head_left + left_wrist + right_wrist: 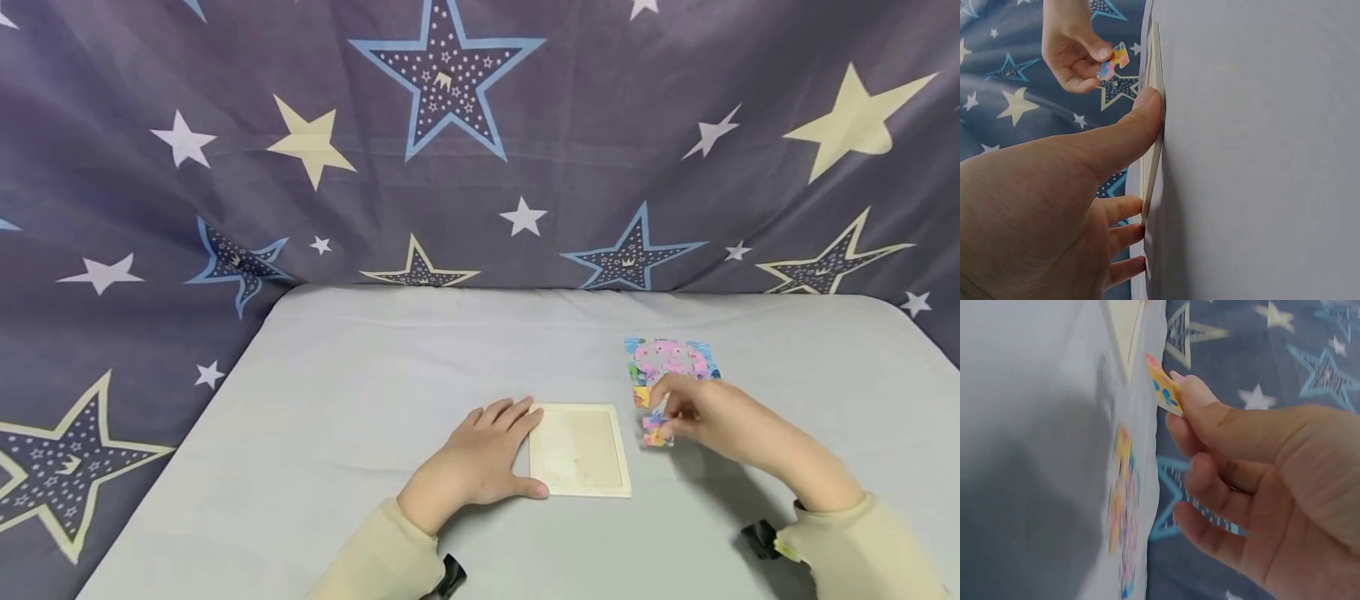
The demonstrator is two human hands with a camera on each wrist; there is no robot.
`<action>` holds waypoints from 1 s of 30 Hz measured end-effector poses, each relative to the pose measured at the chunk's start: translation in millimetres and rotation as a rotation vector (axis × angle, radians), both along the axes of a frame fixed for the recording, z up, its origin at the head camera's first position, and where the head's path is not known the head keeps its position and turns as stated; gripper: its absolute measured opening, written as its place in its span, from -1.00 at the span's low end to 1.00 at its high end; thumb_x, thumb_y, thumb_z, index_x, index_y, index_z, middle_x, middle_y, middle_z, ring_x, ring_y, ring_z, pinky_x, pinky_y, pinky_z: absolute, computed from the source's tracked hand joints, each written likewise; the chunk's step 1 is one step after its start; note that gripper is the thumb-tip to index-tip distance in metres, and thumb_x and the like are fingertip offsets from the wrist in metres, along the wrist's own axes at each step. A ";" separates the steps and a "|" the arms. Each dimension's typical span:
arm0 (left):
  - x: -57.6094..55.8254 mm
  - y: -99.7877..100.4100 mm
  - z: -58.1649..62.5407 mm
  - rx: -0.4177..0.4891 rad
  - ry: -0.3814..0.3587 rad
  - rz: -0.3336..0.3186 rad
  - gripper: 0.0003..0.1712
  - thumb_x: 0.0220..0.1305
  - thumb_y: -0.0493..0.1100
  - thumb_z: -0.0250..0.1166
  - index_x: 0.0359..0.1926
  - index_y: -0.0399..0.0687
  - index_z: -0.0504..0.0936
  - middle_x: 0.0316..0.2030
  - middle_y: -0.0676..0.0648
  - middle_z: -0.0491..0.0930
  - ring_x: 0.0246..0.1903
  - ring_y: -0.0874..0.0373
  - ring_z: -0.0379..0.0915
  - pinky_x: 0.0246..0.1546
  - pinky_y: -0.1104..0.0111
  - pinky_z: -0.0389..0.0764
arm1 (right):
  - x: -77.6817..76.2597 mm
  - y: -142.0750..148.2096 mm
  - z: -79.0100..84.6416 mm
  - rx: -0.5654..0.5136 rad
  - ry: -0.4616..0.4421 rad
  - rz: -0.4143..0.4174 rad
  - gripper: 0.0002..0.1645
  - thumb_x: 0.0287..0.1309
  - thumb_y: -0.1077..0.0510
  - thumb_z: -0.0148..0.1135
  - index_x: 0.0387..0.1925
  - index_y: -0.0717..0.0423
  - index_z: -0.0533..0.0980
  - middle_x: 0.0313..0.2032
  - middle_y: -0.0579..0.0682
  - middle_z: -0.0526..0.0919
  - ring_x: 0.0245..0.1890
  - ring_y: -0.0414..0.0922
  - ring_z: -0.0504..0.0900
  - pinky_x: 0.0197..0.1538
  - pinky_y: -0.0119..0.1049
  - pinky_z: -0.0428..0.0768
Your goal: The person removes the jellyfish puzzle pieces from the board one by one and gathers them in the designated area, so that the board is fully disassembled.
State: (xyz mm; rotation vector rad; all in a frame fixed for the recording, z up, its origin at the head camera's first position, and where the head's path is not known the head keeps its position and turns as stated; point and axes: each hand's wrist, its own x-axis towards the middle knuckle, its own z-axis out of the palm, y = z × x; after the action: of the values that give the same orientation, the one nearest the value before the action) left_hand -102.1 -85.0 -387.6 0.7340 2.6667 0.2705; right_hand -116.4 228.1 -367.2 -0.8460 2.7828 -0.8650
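A shallow pale wooden puzzle tray (624, 454) lies flat on the light cloth. My left hand (483, 450) rests at its left side with fingers spread, the thumb and fingertips touching the rim. To the right of the tray, my right hand (716, 417) pinches a colourful jigsaw piece (1164, 387) between thumb and index finger, held above the cloth. The piece shows yellow, pink and blue. Beyond that hand lie joined jigsaw pieces (671, 357) with a pink cartoon face on blue; the right hand hides part of them.
The light grey cloth (360, 375) covers the flat surface. Behind it and at the left hangs a dark curtain (585, 125) printed with stars. A black strap part (761, 539) sits by the right cuff, another (450, 575) by the left.
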 end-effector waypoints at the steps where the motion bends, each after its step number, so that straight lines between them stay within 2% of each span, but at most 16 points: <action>1: -0.1 0.2 0.1 0.001 -0.002 0.001 0.13 0.11 0.43 0.31 0.55 0.05 0.11 0.54 0.02 -0.02 0.50 0.01 -0.11 0.42 -0.02 0.05 | -1.9 5.0 -0.2 0.006 0.013 -0.025 -0.69 0.03 0.38 0.42 -0.25 0.02 0.53 -0.45 -0.30 0.63 -0.46 -0.37 0.52 -0.38 -0.34 0.55; 8: -1.4 2.2 -2.5 -0.014 -0.003 -0.004 0.13 0.11 0.44 0.29 0.56 0.06 0.09 0.55 0.03 -0.04 0.50 0.01 -0.13 0.43 -0.01 0.04 | -9.1 28.7 -3.6 0.038 0.115 -0.136 -0.71 0.01 0.39 0.44 -0.25 0.06 0.58 -0.47 -0.27 0.63 -0.48 -0.33 0.48 -0.41 -0.34 0.50; 15: -2.5 2.1 -0.4 -0.017 -0.011 0.001 0.12 0.13 0.43 0.29 0.56 0.08 0.08 0.55 0.04 -0.06 0.51 0.02 -0.15 0.43 0.00 0.04 | -16.9 44.3 -7.8 0.064 0.198 -0.199 -0.71 -0.01 0.47 0.38 -0.26 0.12 0.61 -0.45 -0.17 0.64 -0.47 -0.25 0.50 -0.42 -0.29 0.50; 18: -2.4 1.7 -0.5 -0.015 -0.018 0.005 0.12 0.13 0.42 0.29 0.56 0.08 0.08 0.55 0.05 -0.06 0.51 0.03 -0.15 0.43 0.00 0.03 | -19.5 49.9 -9.6 0.087 0.163 -0.243 -0.76 0.06 0.43 0.35 -0.22 0.16 0.60 -0.43 -0.11 0.66 -0.46 -0.20 0.51 -0.43 -0.27 0.48; 22: -1.7 0.6 -1.5 -0.018 -0.022 0.006 0.13 0.12 0.43 0.29 0.56 0.08 0.08 0.55 0.06 -0.06 0.51 0.03 -0.15 0.43 0.01 0.03 | -21.2 54.3 -12.5 0.091 0.066 -0.291 -0.77 0.18 0.31 0.34 -0.10 0.22 0.57 -0.43 -0.08 0.66 -0.47 -0.16 0.52 -0.44 -0.24 0.46; 27: -2.3 0.2 -2.7 -0.018 -0.013 0.003 0.13 0.12 0.43 0.29 0.56 0.08 0.08 0.55 0.04 -0.06 0.51 0.03 -0.15 0.44 0.00 0.03 | -22.1 58.0 -15.6 0.097 0.005 -0.308 -0.75 0.25 0.28 0.29 -0.04 0.25 0.55 -0.42 -0.08 0.65 -0.45 -0.13 0.58 -0.39 -0.18 0.51; 30: -2.9 0.5 -2.6 -0.019 -0.007 0.002 0.13 0.12 0.43 0.29 0.56 0.07 0.07 0.55 0.04 -0.06 0.51 0.02 -0.15 0.44 0.00 0.03 | -23.5 60.0 -17.8 0.102 -0.021 -0.313 -0.74 0.27 0.30 0.26 -0.02 0.29 0.54 -0.39 0.00 0.67 -0.42 -0.08 0.62 -0.37 -0.13 0.54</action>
State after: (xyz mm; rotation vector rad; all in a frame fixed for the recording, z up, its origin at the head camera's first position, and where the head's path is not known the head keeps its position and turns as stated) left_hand -105.0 -84.6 -390.1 0.7236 2.6600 0.2476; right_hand -139.9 288.1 -385.0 -0.3888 2.9572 -0.7563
